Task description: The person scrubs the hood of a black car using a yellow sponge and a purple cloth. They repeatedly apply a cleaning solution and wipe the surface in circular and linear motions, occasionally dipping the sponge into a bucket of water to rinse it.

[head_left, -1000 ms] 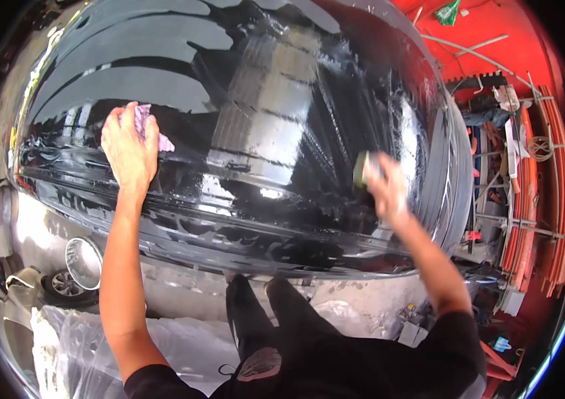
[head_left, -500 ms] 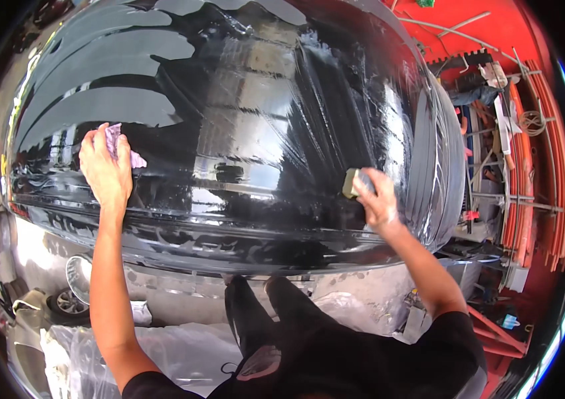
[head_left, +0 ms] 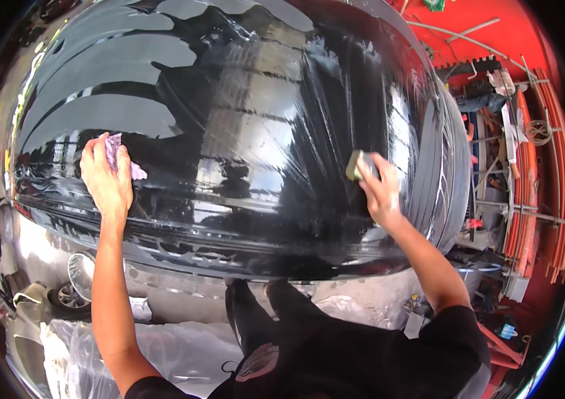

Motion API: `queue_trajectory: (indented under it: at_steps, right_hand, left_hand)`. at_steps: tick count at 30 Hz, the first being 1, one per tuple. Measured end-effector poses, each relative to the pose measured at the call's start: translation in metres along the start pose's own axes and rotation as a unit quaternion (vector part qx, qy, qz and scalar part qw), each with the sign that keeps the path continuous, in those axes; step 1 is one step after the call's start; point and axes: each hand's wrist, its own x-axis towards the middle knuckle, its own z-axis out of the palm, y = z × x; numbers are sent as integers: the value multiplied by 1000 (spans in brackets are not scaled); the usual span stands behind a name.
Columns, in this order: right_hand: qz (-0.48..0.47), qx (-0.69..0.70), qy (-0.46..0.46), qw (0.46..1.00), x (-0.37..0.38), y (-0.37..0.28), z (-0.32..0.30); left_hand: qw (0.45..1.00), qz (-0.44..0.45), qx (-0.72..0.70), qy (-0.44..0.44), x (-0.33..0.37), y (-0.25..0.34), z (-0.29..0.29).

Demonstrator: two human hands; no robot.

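On the left of the glossy black panel (head_left: pixel 249 159), the left hand (head_left: pixel 108 178), palm down, pinches a purple cloth (head_left: pixel 113 149) between thumb and fingers; toward the right, the right hand (head_left: pixel 381 189) angles inward, bent fingers gripping an olive block (head_left: pixel 353 165).

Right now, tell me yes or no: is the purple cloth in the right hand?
No: the left hand holds the purple cloth, while the right hand holds a greenish block.
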Motion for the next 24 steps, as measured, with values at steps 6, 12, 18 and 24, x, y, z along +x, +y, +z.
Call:
queue_trajectory:
  at_steps: [6, 12, 18, 24]
  right_hand:
    - [-116, -51, 94, 988, 231, 100, 38]
    - [-80, -4, 151, 985, 187, 39, 53]
    - [-83, 41, -3, 996, -2, 43, 1]
    - [27, -131, 174, 976, 241, 189, 26]
  left_hand:
    - [1000, 0, -24, -9, 8, 10, 9]
    - [1000, 17, 2, 0, 3, -6, 4]
    - [1000, 23, -2, 0, 3, 0, 10]
    - [998, 55, -42, -4, 14, 4, 22]
